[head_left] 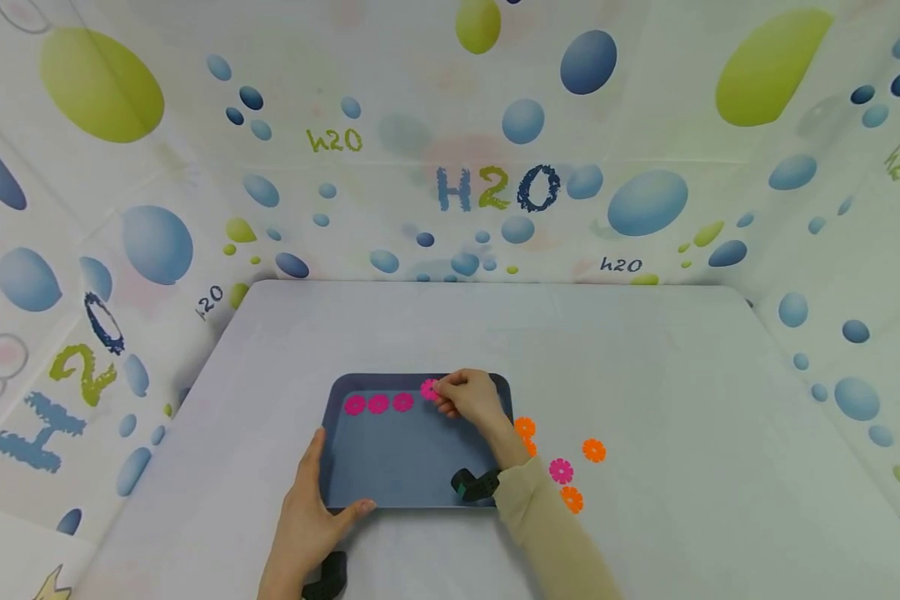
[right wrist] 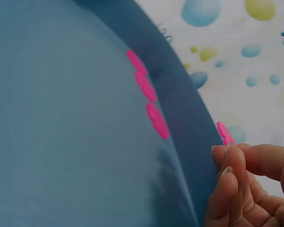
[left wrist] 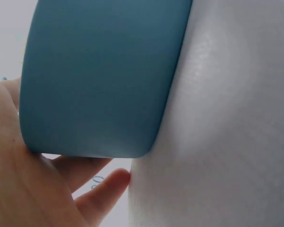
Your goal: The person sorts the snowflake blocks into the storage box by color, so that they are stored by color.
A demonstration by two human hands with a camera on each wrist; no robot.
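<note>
My right hand (head_left: 468, 398) pinches a pink flower-shaped piece (head_left: 429, 389) between thumb and fingertips, raised above the tray's back edge. In the right wrist view its petals (right wrist: 225, 132) show past the fingertips (right wrist: 219, 150). Three matching pink flowers (head_left: 378, 404) lie in a row inside the blue-grey tray (head_left: 405, 467), along its back wall. At the tray's front left corner is my left hand (head_left: 307, 508), fingers stretched along the left side and thumb at the front rim. The left wrist view shows the tray's outer wall (left wrist: 99, 85) against the palm.
Right of the tray, on the white table (head_left: 682, 400), lie several orange flowers (head_left: 594, 451) and one pink flower (head_left: 561, 471). My right forearm overlaps part of an orange one. A patterned curtain (head_left: 420, 108) hangs behind and beside the table.
</note>
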